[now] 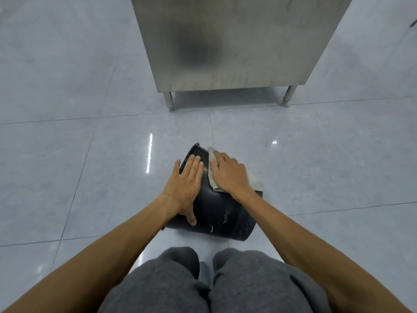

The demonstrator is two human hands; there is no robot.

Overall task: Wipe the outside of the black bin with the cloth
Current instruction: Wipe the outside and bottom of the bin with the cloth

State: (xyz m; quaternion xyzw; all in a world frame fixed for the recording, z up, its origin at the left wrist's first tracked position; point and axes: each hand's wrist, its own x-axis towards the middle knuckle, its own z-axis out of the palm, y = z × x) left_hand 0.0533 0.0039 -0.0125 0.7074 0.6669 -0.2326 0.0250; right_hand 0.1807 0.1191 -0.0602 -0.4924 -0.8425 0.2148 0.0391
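The black bin [220,213] lies on its side on the tiled floor, just ahead of my knees, its wall marked with pale scuffs. My left hand [186,187] rests flat on the bin's left side with the fingers straight and the thumb spread toward me. My right hand [226,173] presses a pale grey cloth [212,177] flat against the bin's upper right side. The cloth's edges show beside the fingers and behind the wrist. Which end of the bin faces me is hard to tell.
A stainless steel cabinet [230,41] on short legs [169,101] stands on the floor a little beyond the bin. Glossy grey floor tiles [90,166] spread to both sides. My knees in grey trousers [203,283] fill the bottom of the view.
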